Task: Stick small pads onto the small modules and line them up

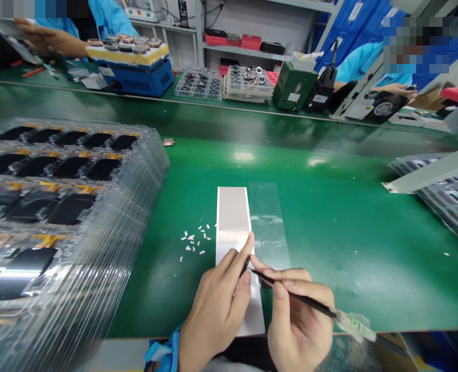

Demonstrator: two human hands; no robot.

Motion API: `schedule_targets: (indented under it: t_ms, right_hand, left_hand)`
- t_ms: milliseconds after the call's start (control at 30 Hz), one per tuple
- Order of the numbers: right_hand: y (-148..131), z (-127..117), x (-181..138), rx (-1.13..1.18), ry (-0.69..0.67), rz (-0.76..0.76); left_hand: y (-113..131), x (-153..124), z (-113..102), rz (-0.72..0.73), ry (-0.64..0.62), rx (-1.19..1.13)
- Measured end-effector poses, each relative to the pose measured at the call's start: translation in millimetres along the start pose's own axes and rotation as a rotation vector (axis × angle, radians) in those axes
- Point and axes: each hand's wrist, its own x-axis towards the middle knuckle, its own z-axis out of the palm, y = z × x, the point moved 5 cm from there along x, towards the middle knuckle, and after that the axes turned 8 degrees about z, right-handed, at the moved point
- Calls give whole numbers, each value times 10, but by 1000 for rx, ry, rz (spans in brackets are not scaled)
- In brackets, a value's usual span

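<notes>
My left hand (pixel 223 299) rests over a white strip (pixel 232 209) with a beige-grey panel. Its index finger stretches along the strip, and a small dark piece (pixel 246 265) is pinched near the thumb; most of it is hidden. From the right, my right hand (pixel 302 315) grips a slim black pointed tool (pixel 310 302) like a pen, the tip meeting the dark piece. Tape with green marks (pixel 354 325) wraps the tool's rear end. Beside the strip lies a clear plastic sheet (pixel 269 222). Tiny white scraps (pixel 192 238) are scattered to the left.
Tall stacked clear trays (pixel 136 206) of black screens fill the left side. More trays (pixel 445 191) and a metal bar (pixel 430 173) stand at right. Across the bench are a blue box (pixel 139 77), a green box (pixel 294 85) and two co-workers' blue sleeves (pixel 112 20).
</notes>
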Motion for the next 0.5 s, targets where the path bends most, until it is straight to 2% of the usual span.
schedule_targets:
  t_ms: [200,500]
  right_hand:
    - [-20,6,9,-33,2,-77]
    - [-17,-8,12,18,-2,-74]
  left_hand:
    - [-14,-16,8,-6,-1,-6]
    - [-13,-8,0,-16,3,-12]
